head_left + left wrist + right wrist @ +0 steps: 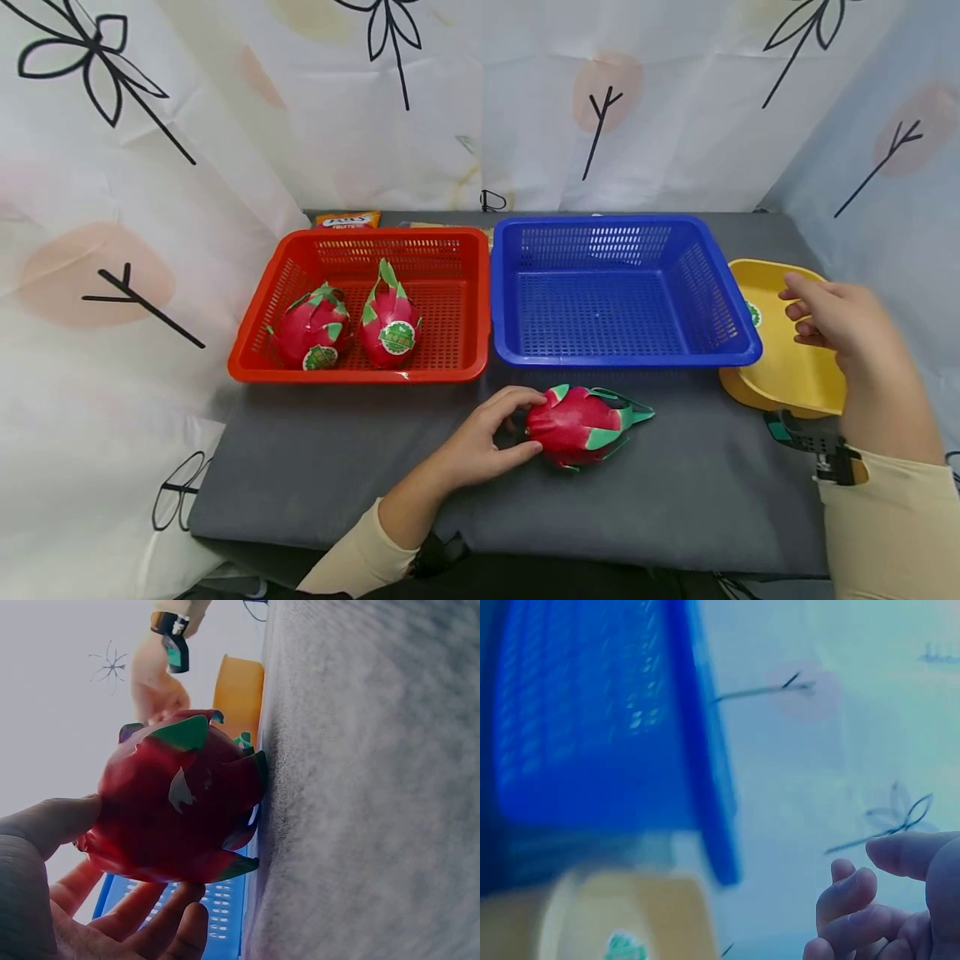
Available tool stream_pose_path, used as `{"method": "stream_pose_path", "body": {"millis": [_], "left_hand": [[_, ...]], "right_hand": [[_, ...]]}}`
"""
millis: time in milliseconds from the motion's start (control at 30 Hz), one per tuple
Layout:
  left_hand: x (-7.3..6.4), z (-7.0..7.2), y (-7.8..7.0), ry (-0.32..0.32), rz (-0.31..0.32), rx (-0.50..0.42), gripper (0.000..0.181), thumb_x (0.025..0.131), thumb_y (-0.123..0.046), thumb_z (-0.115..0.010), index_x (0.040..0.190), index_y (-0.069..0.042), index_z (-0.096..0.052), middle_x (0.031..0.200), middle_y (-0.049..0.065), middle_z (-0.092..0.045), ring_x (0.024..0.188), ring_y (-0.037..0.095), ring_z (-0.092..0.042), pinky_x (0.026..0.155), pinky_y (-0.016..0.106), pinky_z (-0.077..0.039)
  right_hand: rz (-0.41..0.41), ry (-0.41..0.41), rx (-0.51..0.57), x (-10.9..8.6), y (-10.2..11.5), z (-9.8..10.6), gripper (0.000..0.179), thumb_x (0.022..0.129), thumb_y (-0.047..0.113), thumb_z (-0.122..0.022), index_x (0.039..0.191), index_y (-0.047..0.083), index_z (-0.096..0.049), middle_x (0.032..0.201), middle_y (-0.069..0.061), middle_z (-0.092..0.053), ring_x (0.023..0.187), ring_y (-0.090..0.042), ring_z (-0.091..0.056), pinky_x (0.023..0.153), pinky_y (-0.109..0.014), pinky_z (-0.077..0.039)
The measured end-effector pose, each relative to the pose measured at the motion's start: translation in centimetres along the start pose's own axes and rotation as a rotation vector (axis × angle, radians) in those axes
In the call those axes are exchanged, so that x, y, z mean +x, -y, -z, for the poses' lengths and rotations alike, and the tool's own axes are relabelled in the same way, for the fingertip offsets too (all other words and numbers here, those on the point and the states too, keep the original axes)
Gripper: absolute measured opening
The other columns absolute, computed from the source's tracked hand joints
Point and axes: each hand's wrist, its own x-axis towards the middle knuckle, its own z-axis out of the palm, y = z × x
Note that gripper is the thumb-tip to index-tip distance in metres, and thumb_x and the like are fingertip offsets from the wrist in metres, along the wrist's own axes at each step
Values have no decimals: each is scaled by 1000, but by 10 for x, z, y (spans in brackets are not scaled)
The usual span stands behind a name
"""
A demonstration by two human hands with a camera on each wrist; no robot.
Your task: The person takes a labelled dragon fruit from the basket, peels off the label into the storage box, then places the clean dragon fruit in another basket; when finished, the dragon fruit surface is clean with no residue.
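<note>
On the grey table, a red dragon fruit point(577, 425) with green scales lies on its side, its leafy tip to the right. My left hand point(487, 437) holds its blunt end, thumb on the near side and fingers on the far side. In the left wrist view, the thumb and fingers reach round the dragon fruit point(176, 799). Over the yellow container point(795, 367) at the right hovers my right hand point(840, 321), fingers loosely bent and holding nothing. The right wrist view has this hand point(885, 907) beside the container point(660, 900).
A red basket point(360, 375) at the left holds two dragon fruits point(390, 325) with round green stickers. Beside it stands a blue basket point(630, 360). An orange packet point(347, 220) lies behind the red basket. A round green-and-white sticker point(753, 314) shows in the yellow container.
</note>
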Motion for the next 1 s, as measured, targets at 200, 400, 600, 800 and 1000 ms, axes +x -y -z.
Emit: {"method": "stream_pose_path", "body": {"millis": [200,400,600,800,1000], "left_hand": [[4,0,1,18,-10,-3,54,91,-13,-78,139,-14,-55,140,2,-55,115,17,-53,84,35,-55],[2,2,-2,31,28,-15,56,91,-12,-77,141,-14,-54,142,1,-53,121,17,-51,88,34,-54],[-1,-1,-3,34,37,-6,55,92,-13,-75,142,-15,-52,144,0,-52,123,16,-50,90,34,-54],[0,-3,-1,41,41,0,58,91,-15,-79,142,-17,-51,143,-1,-51,124,15,-50,92,34,-53],[1,-5,-1,43,36,32,66,86,-17,-85,141,-16,-48,141,2,-52,120,16,-52,91,31,-54]], "right_hand": [[127,-40,69,-26,-3,-19,34,103,53,-52,83,30,-67,72,5,-57,58,-14,-56,59,-20,-55],[149,-105,83,-47,-17,-45,46,104,47,-53,115,3,-60,77,2,-58,61,-14,-56,59,-21,-55],[113,-198,-68,-55,-32,-67,76,106,49,-48,155,-6,-29,70,-2,-56,56,-19,-57,55,-23,-53],[83,-184,-60,-46,-39,-86,76,108,46,-43,162,-1,-18,81,-8,-58,58,-18,-55,55,-23,-52],[52,-352,132,-41,-44,-106,54,104,24,-41,155,7,-44,69,-4,-59,48,-14,-50,42,-21,-41]]}}
